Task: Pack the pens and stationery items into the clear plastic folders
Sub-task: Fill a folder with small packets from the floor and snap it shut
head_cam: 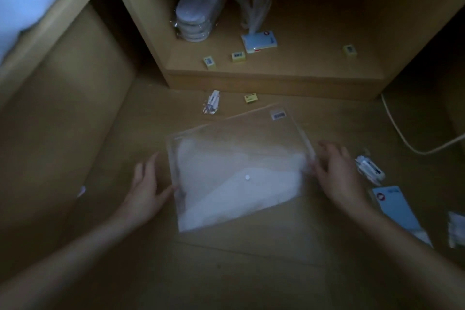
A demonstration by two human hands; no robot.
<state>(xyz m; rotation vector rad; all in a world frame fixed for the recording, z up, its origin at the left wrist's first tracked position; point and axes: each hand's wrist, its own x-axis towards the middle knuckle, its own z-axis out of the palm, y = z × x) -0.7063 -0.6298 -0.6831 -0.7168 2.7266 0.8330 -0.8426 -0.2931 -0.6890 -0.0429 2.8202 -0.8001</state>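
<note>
The left hand lies loosely spread on the floor, holding nothing, thumb touching the left edge of the clear plastic folder. That folder lies flat between both hands, a thin, glossy, snap-buttoned envelope; it looks light, floppy and slippery, so pinching its edges seems best. Beyond it lie a wrapped pen pack and a small yellow box. The right hand, fingers relaxed, rests against its right edge, gripping nothing. Right of it lies another pen pack.
</note>
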